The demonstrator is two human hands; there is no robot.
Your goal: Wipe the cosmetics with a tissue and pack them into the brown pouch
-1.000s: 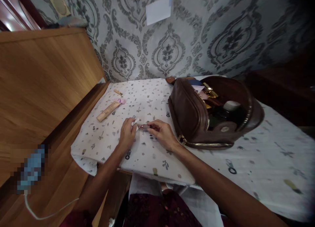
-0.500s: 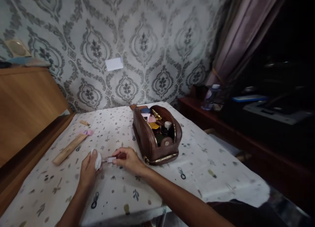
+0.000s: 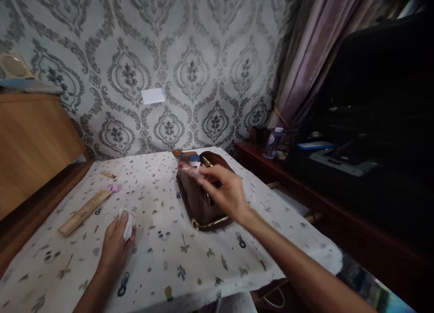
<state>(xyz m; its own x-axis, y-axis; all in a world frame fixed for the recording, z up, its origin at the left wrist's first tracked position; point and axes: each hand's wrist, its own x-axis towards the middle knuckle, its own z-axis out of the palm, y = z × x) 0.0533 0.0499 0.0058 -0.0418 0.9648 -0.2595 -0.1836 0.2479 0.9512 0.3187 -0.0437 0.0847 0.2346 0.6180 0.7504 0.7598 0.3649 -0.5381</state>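
Note:
My left hand (image 3: 117,234) is closed around a crumpled white wipe (image 3: 129,227) low over the left part of the table. Over the brown toiletry bag (image 3: 191,200) is my right hand (image 3: 225,186), its thumb and fingers pinching a small clear tube with a red part (image 3: 190,169), smeared by motion. The bag lies unzipped, and the hand covers much of its opening. A dark blue round item (image 3: 194,158) and some gold-coloured pieces show inside. Between the two hands lies bare patterned cloth.
A long wooden-coloured piece (image 3: 84,212) with a pink end and a small brown stick (image 3: 109,174) lie on the left of the patterned tablecloth (image 3: 149,267). A plastic bottle (image 3: 273,143) stands on the dark red shelf to the right. A wooden panel (image 3: 37,136) borders the left.
My right hand has carried the small tube away from the wipe, up and right over the bag. My left hand stays low with the wipe. The view has shifted slightly.

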